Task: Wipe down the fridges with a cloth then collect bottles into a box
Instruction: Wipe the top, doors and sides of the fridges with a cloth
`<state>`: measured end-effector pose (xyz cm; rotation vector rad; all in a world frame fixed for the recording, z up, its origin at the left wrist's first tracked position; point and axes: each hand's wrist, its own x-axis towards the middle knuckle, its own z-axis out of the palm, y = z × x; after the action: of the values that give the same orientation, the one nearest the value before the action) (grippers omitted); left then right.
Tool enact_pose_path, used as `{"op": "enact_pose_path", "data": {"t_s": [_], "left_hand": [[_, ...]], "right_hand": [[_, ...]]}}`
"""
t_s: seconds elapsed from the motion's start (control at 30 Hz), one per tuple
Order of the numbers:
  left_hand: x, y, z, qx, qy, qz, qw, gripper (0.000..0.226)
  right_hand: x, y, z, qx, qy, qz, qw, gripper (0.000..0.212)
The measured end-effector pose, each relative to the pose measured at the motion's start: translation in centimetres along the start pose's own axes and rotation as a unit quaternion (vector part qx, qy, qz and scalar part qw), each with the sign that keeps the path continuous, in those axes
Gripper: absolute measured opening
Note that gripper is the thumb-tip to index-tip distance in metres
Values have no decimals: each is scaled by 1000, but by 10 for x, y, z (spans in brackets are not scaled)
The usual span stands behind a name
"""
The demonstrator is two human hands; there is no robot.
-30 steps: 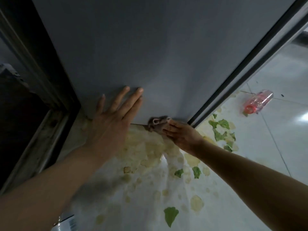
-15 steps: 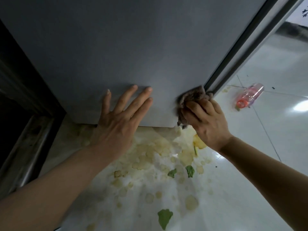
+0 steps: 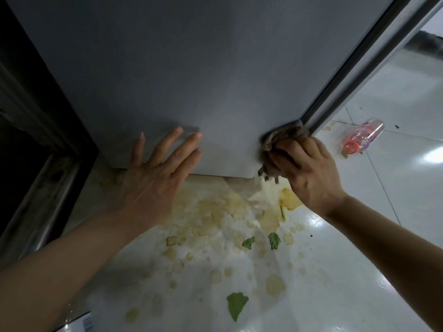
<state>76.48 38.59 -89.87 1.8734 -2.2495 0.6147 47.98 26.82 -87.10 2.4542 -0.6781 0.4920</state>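
Note:
A grey fridge side panel (image 3: 191, 68) fills the upper part of the view. My left hand (image 3: 153, 178) lies flat against its lower edge, fingers spread and straight. My right hand (image 3: 309, 171) grips a bunched brown-grey cloth (image 3: 280, 144) and presses it on the panel's lower right corner, beside the dark door seal (image 3: 347, 75). A clear plastic bottle with an orange cap (image 3: 362, 137) lies on its side on the floor to the right, away from both hands.
The white tiled floor (image 3: 395, 188) below the fridge carries yellowish spill stains (image 3: 215, 212) and green leaf scraps (image 3: 236, 305). A dark gap with a metal rail (image 3: 40, 212) runs along the left. A labelled object's edge (image 3: 86, 323) shows at the bottom.
My right hand has lifted the cloth from the panel's bottom edge to its lower right corner by the seal. My left hand has stayed flat on the panel.

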Motion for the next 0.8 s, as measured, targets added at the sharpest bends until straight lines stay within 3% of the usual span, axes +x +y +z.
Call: {"op": "enact_pose_path", "data": {"t_s": [0.1,0.23,0.4,0.53,0.67,0.8], "left_hand": [[-6,-8,4,9,-38,-4,999,86],[-9,-16,3,-4,-51,12,999,81],[-18,-31,-11,-33,-98,-2,995,77],[-43,-54,-18,-61,-125,-73,988,74],[-63,-79,-22,-95,-119,-149,977,71],[-71,-99,-19,-110,-110,-186,970,80]], "right_hand": [[-2,-7,11,-12,-16,-3,1000,27],[-14,-34,24,-43,-182,-62,980,37],[2,-64,17,26,-332,67,940,42],[15,-88,-1,139,-273,134,942,36],[52,-129,-7,135,-167,-9,977,32],[109,-181,11,119,-152,-110,975,33]]}}
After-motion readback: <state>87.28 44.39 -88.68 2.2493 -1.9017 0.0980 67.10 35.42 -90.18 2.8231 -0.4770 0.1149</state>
